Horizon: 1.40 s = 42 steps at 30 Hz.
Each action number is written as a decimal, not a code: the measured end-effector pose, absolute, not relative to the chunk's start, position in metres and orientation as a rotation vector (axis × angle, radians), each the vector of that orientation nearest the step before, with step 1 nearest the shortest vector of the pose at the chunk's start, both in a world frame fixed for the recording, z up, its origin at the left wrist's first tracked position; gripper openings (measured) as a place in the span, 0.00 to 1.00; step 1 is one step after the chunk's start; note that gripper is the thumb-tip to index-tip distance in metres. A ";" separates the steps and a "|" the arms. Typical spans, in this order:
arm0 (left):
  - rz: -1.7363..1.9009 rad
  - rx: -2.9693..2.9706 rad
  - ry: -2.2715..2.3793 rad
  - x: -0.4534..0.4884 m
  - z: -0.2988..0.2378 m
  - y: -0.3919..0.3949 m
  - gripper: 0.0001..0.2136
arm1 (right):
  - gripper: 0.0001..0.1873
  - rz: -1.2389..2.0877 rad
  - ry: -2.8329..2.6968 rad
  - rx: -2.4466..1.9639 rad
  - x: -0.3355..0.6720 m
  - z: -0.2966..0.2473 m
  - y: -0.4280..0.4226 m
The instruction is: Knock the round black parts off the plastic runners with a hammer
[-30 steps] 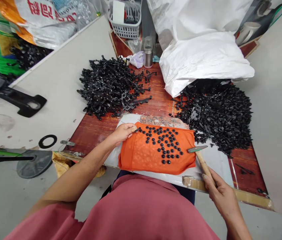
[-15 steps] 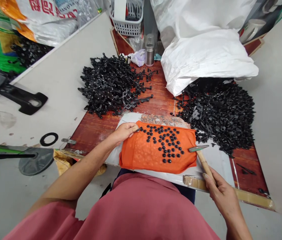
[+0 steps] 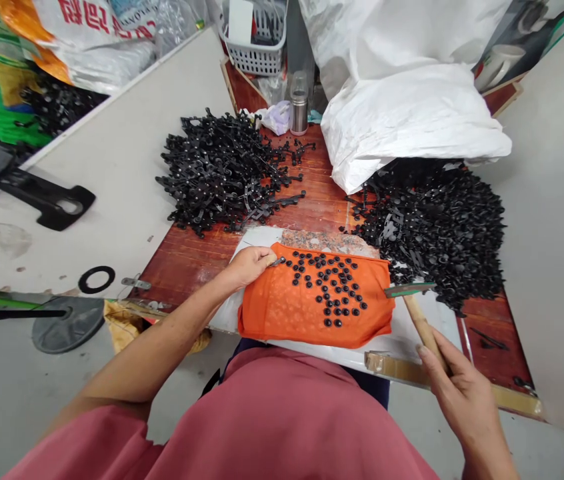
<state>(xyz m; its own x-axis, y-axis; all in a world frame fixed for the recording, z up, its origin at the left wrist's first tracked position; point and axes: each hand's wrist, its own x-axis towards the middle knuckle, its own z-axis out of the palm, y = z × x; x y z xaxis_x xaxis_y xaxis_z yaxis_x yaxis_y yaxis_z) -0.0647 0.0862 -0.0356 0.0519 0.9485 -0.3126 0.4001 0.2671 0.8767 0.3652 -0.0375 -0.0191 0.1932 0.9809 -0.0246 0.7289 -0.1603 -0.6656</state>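
Note:
An orange cloth [image 3: 282,310] is spread over a pale board, with several round black button-like pieces [image 3: 338,311] scattered across its top and right side. At the cloth's upper left corner, my left hand [image 3: 252,265] is closed in a pinch on a small black plastic piece [image 3: 280,261], mostly hidden by the fingers. My right hand [image 3: 459,380] is wrapped round the wooden handle of a hammer [image 3: 421,325]. The hammer's narrow metal head is raised near the cloth's right edge, apart from the buttons.
A heap of black plastic parts [image 3: 217,173] lies at the back left, another black heap [image 3: 437,227] at the right. A white sack [image 3: 412,120] overhangs the right heap. Behind stand a steel bottle [image 3: 299,110] and a grey basket [image 3: 255,57]. A stone slab [image 3: 329,243] borders the cloth.
My right hand has shifted right with the hammer, carrying its head off the cloth's right edge. My left hand keeps its pinch at the corner, nearly still.

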 end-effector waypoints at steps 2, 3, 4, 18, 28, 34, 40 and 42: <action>0.688 1.324 1.531 -0.066 -0.040 0.086 0.17 | 0.32 0.636 -1.708 -1.919 0.353 -0.006 -0.029; 0.693 1.315 1.530 -0.066 -0.041 0.087 0.17 | 0.30 0.638 -1.784 -1.904 0.343 0.000 -0.023; 0.697 1.298 1.526 -0.066 -0.042 0.087 0.17 | 0.29 0.645 -1.858 -1.859 0.331 0.006 -0.016; 0.718 1.140 1.491 -0.063 -0.044 0.091 0.16 | 0.27 0.217 -2.434 -1.552 0.209 0.026 0.055; 0.701 1.311 1.551 -0.065 -0.057 0.092 0.18 | 0.28 -0.074 -2.649 -1.684 0.195 0.027 0.057; 0.583 1.529 1.426 -0.085 -0.025 0.085 0.22 | 0.30 -0.126 -2.896 -1.632 0.186 0.031 0.068; 0.196 2.473 1.329 -0.128 0.020 0.092 0.21 | 0.30 -0.095 -2.938 -1.584 0.193 0.029 0.088; 0.080 2.627 1.147 -0.129 0.026 0.097 0.24 | 0.30 -0.084 -2.937 -1.586 0.195 0.026 0.091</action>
<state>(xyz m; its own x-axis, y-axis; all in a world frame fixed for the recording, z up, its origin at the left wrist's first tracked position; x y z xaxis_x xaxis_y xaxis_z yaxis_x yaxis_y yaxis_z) -0.1288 0.0969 0.0256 0.6845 0.7266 -0.0582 0.7116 -0.6488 0.2695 0.1945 0.0914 0.0261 -0.5337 0.8325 -0.1485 0.8227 0.5518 0.1368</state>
